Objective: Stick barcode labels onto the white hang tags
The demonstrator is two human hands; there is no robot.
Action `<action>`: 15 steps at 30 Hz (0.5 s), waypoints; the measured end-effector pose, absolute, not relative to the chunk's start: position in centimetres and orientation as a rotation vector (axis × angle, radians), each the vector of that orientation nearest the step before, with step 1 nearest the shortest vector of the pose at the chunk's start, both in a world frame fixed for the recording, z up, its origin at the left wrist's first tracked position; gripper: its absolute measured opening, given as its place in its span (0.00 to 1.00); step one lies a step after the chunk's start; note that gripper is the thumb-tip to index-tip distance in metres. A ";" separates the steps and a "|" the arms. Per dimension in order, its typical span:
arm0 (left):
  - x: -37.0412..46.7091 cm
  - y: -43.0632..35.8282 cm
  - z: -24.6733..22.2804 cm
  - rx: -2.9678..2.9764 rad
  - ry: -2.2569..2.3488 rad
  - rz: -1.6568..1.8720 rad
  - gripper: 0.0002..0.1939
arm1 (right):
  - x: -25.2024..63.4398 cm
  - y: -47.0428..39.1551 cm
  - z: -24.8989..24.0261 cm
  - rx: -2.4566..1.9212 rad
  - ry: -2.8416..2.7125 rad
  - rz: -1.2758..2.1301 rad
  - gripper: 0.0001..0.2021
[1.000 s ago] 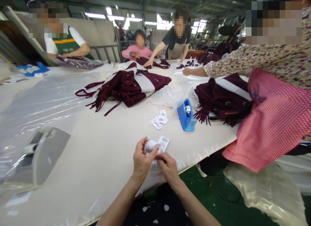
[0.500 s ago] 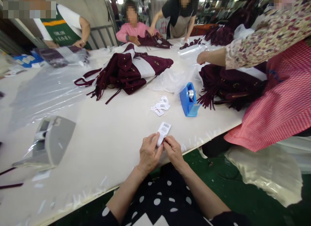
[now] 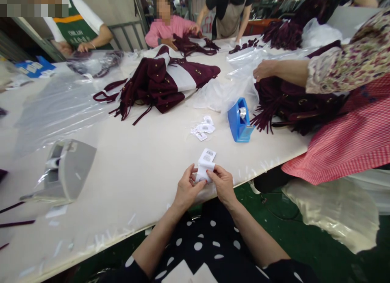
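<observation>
Near the table's front edge, my left hand [image 3: 188, 189] and my right hand [image 3: 223, 182] pinch a small white paper label [image 3: 203, 171] between them, thumbs on its face. Just beyond the fingertips, a white tag printed with a barcode [image 3: 207, 155] shows above the label; whether the two are joined I cannot tell. Farther up the table is a loose pile of white barcode tags [image 3: 203, 128]. A blue tape dispenser [image 3: 239, 122] stands to the right of that pile.
A maroon fringed bag [image 3: 164, 82] lies mid-table, wrapped in white paper. A grey tape dispenser [image 3: 74, 169] stands at left beside clear plastic sheeting [image 3: 55, 112]. On the right, a co-worker's hand [image 3: 265, 70] reaches over another maroon bag [image 3: 292, 98]. Other people work across the table.
My fingers have shifted on the white label, which now lies wider and flatter between both hands. The co-worker's arm at right has moved slightly right.
</observation>
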State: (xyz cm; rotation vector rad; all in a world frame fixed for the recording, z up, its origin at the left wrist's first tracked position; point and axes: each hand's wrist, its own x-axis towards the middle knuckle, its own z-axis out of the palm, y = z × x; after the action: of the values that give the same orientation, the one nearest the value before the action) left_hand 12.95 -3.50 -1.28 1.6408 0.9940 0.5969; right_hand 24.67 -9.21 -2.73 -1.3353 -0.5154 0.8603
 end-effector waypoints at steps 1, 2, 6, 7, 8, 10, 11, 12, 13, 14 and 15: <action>12.9 -3.4 -1.3 1.533 0.992 0.563 0.25 | 24.6 -9.2 -2.6 -1.313 -0.504 0.871 0.12; 12.9 -3.3 -1.4 1.444 0.976 0.538 0.21 | 24.5 -9.1 -2.5 -1.291 -0.497 0.880 0.13; 13.1 -3.6 -1.4 1.212 0.954 0.596 0.13 | 23.8 -9.1 -2.4 -1.231 -0.470 0.890 0.12; 13.1 -3.8 -1.4 1.188 0.967 0.626 0.13 | 23.7 -9.2 -2.5 -1.222 -0.465 0.881 0.11; 13.1 -3.9 -1.3 1.182 0.985 0.652 0.12 | 23.5 -9.3 -2.6 -1.209 -0.459 0.871 0.11; 13.1 -4.1 -1.2 1.228 1.019 0.689 0.12 | 23.2 -9.5 -2.8 -1.172 -0.443 0.860 0.09; 13.0 -4.2 -1.1 1.281 1.032 0.696 0.11 | 23.1 -9.6 -2.9 -1.149 -0.433 0.863 0.08; 12.9 -4.2 -0.9 1.352 1.038 0.693 0.11 | 23.1 -9.7 -2.9 -1.125 -0.422 0.872 0.08; 12.7 -4.2 -0.8 1.434 1.036 0.685 0.10 | 23.1 -9.8 -2.9 -1.103 -0.409 0.882 0.07; 12.6 -4.2 -0.7 1.515 1.030 0.672 0.10 | 23.2 -9.8 -2.8 -1.082 -0.391 0.890 0.07; 12.5 -4.2 -0.6 1.586 1.025 0.655 0.09 | 23.4 -9.8 -2.7 -1.066 -0.372 0.894 0.08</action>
State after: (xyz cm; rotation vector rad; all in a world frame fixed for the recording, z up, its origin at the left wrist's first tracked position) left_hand 12.45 -4.22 -0.59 1.5861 1.0246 0.6548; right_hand 23.37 -9.78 -2.68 -1.0662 -0.3723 0.8939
